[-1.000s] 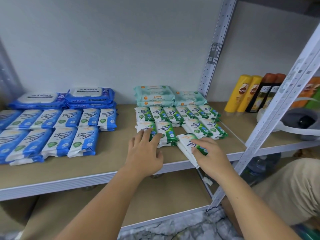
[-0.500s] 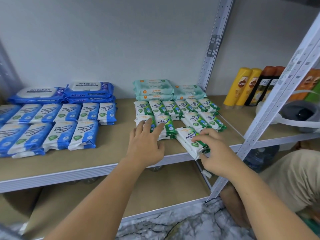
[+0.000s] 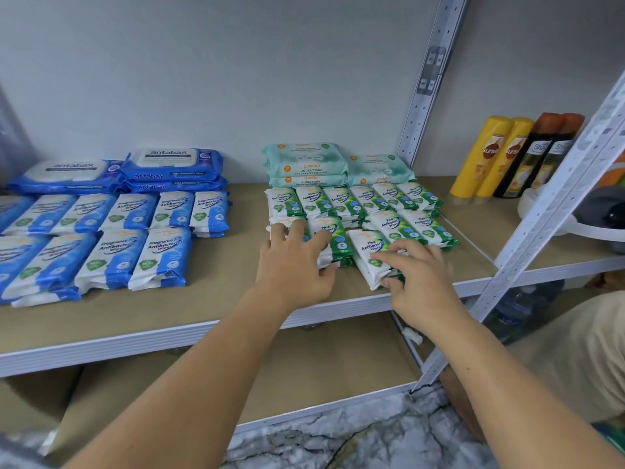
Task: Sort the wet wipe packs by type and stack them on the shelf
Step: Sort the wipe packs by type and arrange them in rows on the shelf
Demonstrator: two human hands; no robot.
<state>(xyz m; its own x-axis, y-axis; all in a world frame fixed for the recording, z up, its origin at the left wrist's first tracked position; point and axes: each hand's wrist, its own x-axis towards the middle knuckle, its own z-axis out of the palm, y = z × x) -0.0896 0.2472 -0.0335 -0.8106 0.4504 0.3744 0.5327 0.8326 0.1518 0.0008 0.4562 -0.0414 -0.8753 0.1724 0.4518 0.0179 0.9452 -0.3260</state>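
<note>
Across the left half of the shelf (image 3: 220, 299), rows of blue wipe packs (image 3: 135, 238) up to the back edge; toward the right end, green Pine packs (image 3: 389, 201) in front of mint packs (image 3: 306, 164) at the back edge. Flat on the front-row green stack (image 3: 334, 245), fingers spread and released, the left hand (image 3: 294, 265). Near the front edge, askew beside that stack, a single green pack (image 3: 363, 247) pinched between fingers and thumb of the right hand (image 3: 419, 282).
</note>
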